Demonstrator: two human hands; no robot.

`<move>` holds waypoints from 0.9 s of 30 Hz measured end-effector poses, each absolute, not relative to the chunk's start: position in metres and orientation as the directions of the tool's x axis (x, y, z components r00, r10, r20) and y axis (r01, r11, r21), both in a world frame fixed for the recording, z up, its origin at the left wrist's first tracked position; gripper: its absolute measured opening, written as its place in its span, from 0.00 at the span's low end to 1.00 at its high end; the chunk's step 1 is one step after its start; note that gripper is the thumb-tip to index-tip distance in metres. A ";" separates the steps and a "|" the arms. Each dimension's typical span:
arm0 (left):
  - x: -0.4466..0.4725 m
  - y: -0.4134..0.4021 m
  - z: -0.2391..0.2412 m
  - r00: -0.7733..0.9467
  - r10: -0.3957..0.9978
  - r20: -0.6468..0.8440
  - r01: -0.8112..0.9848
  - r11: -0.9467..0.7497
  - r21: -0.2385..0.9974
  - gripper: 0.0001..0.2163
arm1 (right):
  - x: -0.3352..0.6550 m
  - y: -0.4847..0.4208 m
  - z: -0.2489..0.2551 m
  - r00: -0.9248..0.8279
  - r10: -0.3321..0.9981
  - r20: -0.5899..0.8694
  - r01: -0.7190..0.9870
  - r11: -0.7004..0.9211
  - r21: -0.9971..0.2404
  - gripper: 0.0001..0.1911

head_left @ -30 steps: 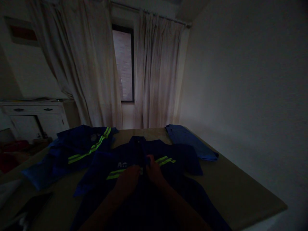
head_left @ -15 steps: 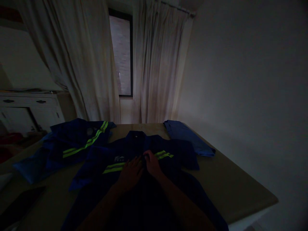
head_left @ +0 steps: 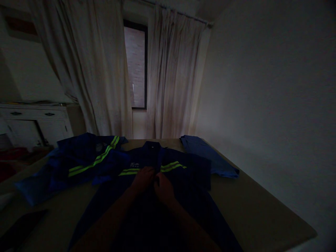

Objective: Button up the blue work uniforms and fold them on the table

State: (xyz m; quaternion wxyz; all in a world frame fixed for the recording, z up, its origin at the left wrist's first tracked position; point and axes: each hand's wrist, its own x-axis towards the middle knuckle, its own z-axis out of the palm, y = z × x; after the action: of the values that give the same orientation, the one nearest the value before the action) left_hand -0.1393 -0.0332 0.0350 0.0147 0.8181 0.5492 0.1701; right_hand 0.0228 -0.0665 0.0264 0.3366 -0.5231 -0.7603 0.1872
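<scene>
A dark blue short-sleeved work shirt (head_left: 183, 182) with yellow-green reflective stripes lies spread front side up, its collar at the far end. Both of my hands are on its front opening, just below the chest stripes. My left hand (head_left: 143, 179) has its fingers bent in at the edge of the opening, seemingly gripping the cloth. Close beside it, my right hand (head_left: 163, 187) is closed, thumb and fingers pinching the shirt front. The fingertips are dim, and any button between them cannot be made out.
Left of the shirt lies another crumpled blue striped garment (head_left: 86, 154) over lighter blue cloth (head_left: 34, 189). A folded blue garment (head_left: 210, 157) is at the table's (head_left: 262, 213) right edge, near the wall. A dark flat object (head_left: 23, 224) lies front left. A white cabinet (head_left: 52, 126) stands behind.
Both hands have moved down the shirt front, nearer to me. The left hand's fingers, spread flat before, are now drawn in at the opening. The view has tilted slightly.
</scene>
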 end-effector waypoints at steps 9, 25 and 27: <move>-0.133 -0.087 0.022 0.204 0.917 0.342 0.868 -0.331 0.370 0.14 | 0.038 -0.060 0.032 -0.259 0.924 0.282 0.676 0.382 -0.630 0.13; -0.134 -0.075 0.026 0.006 0.967 0.253 0.749 -0.172 0.640 0.10 | 0.037 -0.064 0.039 -0.357 0.886 0.295 0.683 0.463 -0.566 0.07; -0.134 -0.073 0.027 -0.020 0.975 0.221 0.720 -0.139 0.680 0.11 | 0.036 -0.065 0.040 -0.366 0.876 0.313 0.680 0.482 -0.553 0.08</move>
State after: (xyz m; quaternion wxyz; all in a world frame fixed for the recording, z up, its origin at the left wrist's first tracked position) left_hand -0.1345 -0.0733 0.0271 0.1881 0.6741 0.6284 0.3395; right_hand 0.0364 -0.0654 0.0399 0.2929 -0.4807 -0.8094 0.1676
